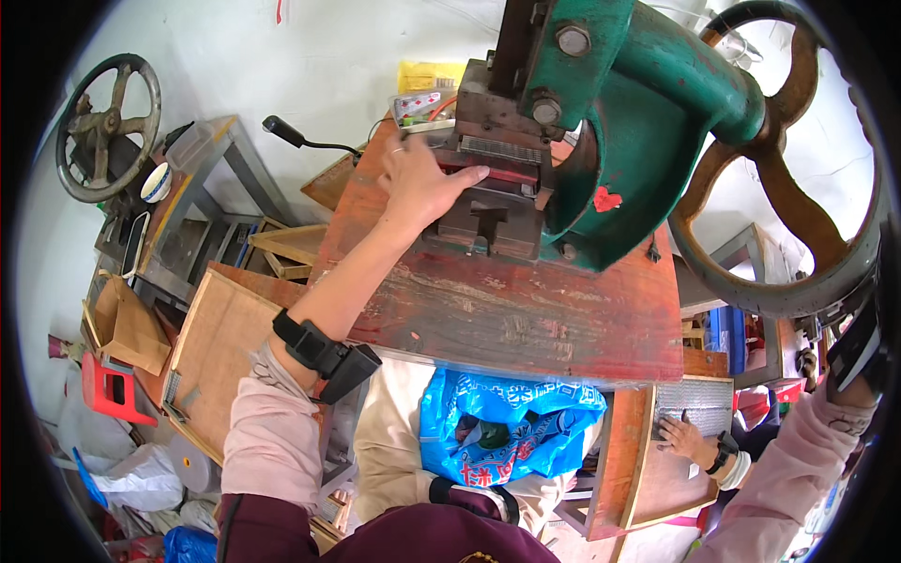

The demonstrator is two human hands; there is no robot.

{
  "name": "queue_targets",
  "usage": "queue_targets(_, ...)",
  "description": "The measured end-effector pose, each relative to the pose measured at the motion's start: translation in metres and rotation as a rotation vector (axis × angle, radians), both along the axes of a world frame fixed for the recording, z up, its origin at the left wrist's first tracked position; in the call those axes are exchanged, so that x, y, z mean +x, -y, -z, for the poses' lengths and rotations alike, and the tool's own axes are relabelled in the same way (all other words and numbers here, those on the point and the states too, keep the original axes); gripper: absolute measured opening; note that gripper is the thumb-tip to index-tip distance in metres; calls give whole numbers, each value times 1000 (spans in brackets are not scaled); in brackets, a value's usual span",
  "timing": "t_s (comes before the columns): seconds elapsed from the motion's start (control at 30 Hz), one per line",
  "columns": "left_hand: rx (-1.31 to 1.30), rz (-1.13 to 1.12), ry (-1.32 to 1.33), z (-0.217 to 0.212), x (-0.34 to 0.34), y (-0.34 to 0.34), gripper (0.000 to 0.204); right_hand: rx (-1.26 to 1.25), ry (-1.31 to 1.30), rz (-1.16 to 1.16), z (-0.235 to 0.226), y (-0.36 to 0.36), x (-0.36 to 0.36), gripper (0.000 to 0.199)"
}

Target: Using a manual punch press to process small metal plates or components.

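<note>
My left hand [427,183] reaches to the bed of a green press [643,159] bolted on the wooden bench. Its thumb is stretched along a dark red bar [507,173] on the steel die block [493,220]. The other fingers are spread apart and partly blurred, left of the bar. A ridged metal plate [500,150] lies just behind the bar, under the ram. My right arm [798,479] extends to the far right, beside the rim of the large handwheel [826,298]. My right hand's fingers are lost in the dark picture edge.
A blue plastic bag [507,427] sits on my lap below the bench edge [526,361]. At right, another person's hand [685,441] rests on a wooden tray [648,488]. A bent lamp arm [324,145], a second handwheel [108,127] and a red stool [113,394] stand left.
</note>
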State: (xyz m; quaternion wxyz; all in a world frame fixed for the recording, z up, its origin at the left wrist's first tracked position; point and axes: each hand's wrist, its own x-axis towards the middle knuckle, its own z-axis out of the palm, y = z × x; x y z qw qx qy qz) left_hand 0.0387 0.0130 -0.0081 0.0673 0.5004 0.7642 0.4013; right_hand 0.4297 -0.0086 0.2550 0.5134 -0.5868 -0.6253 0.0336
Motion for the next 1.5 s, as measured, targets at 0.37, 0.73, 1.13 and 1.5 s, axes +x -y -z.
queue_targets(0.37,157,430,841,15,5,3,47,791,-492,5,206,3,-54,38)
queue_targets(0.73,136,400,933,3,6,8,50,162,-461,-142,62,13,10,22)
queue_targets(1.13,130,385,866,4,8,9,50,216,-362,23,57,16,-12,29)
queue_targets(1.5,123,340,785,10,9,9,49,677,-533,9,191,6,-52,30)
